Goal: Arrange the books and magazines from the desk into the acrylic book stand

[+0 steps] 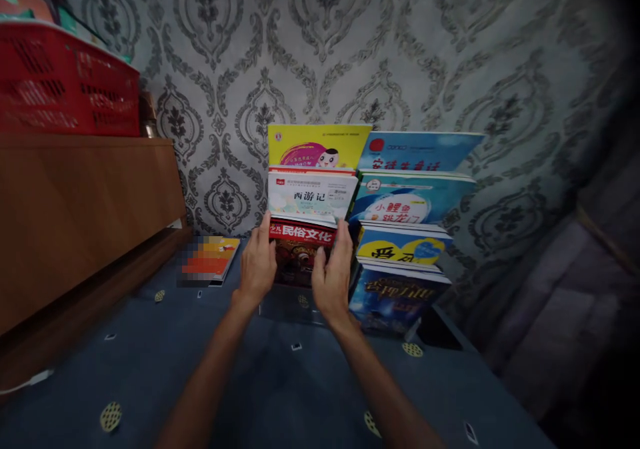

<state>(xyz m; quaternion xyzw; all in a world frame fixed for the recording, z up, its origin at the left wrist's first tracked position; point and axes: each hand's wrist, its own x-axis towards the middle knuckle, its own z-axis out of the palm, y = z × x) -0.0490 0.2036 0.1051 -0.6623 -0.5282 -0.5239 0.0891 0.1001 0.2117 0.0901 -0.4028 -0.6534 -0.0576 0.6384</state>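
A dark red picture book (pixel 296 262) stands at the front of the left column of books, its cover facing me. My left hand (pixel 257 262) grips its left edge, and my right hand (pixel 334 272) holds the right edge, with fingertips near the top corners. Behind it rise a white book (pixel 313 199) and a yellow book (pixel 320 143) in stepped rows. To the right, a second column has a dark blue book (pixel 395 299) in front, then a blue-and-yellow book (pixel 400 243), a teal book (pixel 413 197) and a blue book (pixel 420 150). A clear stand (pixel 287 302) shows below the red book.
An orange book (pixel 220 259), partly pixelated, lies flat on the dark blue patterned cloth (pixel 240 382). At left a wooden cabinet (pixel 85 215) bears a red plastic basket (pixel 65 79). A dark flat object (pixel 440 329) lies right of the books. Patterned wallpaper (pixel 225 102) rises behind.
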